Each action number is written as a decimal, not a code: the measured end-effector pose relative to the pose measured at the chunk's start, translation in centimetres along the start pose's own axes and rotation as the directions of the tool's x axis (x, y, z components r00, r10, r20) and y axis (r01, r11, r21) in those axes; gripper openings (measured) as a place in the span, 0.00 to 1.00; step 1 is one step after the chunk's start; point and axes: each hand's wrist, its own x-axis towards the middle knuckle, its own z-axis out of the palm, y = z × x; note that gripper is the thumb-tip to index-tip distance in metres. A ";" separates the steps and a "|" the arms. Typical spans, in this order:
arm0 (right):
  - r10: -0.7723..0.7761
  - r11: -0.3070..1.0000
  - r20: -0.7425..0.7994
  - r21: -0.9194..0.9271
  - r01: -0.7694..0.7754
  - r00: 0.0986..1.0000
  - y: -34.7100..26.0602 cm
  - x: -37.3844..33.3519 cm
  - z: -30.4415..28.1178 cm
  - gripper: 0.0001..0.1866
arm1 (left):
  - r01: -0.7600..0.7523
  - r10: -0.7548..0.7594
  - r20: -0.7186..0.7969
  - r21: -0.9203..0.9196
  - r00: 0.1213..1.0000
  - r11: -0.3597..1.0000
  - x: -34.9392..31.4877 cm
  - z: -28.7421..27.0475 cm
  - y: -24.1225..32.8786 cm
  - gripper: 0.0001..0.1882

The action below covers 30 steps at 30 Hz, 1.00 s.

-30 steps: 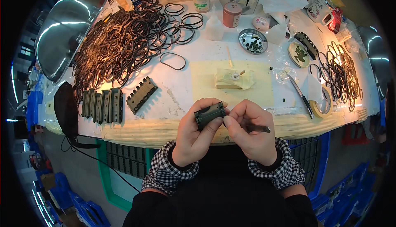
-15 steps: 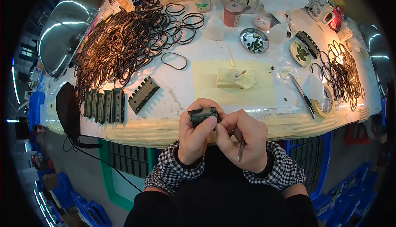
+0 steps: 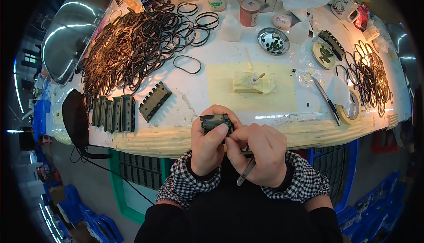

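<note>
warm yellow light pools over the heap of dark rings (image 3: pixel 128 48) at left and the smaller heap (image 3: pixel 373 77) at right, while the middle of the white surface (image 3: pixel 194 86) reads cooler and evenly bright. white streaks glare off the metal shade (image 3: pixel 75 35). the ribbed piece (image 3: pixel 154 101) throws a soft shadow to its right. black clothing (image 3: pixel 238 207) loses detail. fisheye bending bows the near edge, black fills the corners, and the dim room at the rim looks soft.
</note>
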 end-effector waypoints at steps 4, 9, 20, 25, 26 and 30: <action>0.002 1.000 0.015 -0.007 -0.002 1.000 0.1 -0.1 -0.1 0.10 | -0.010 0.010 0.024 -0.009 1.000 1.000 0.1 -0.1 -0.1 0.15; -0.003 1.000 0.021 -0.006 0.003 1.000 0.0 0.1 -0.2 0.10 | -0.020 0.022 0.050 -0.035 0.999 0.999 0.0 -0.2 -0.1 0.15; 0.012 0.998 0.007 0.063 -0.013 1.000 0.2 0.2 -0.1 0.09 | -0.054 0.054 0.034 0.018 0.998 0.998 -0.1 -0.2 -0.1 0.14; 0.054 0.992 0.021 0.111 -0.056 0.998 0.0 0.3 -0.3 0.09 | -0.080 0.077 0.040 0.079 0.996 0.994 -0.3 -0.2 -0.2 0.15; 0.053 0.992 0.017 0.113 -0.054 0.998 0.0 0.3 -0.3 0.09 | -0.081 0.079 0.034 0.090 0.996 0.993 -0.3 -0.1 -0.2 0.15; 0.020 0.993 -0.006 0.118 -0.019 1.000 0.0 0.5 -0.1 0.08 | -0.078 0.079 0.052 -0.021 0.996 0.997 -0.3 -0.1 -0.3 0.15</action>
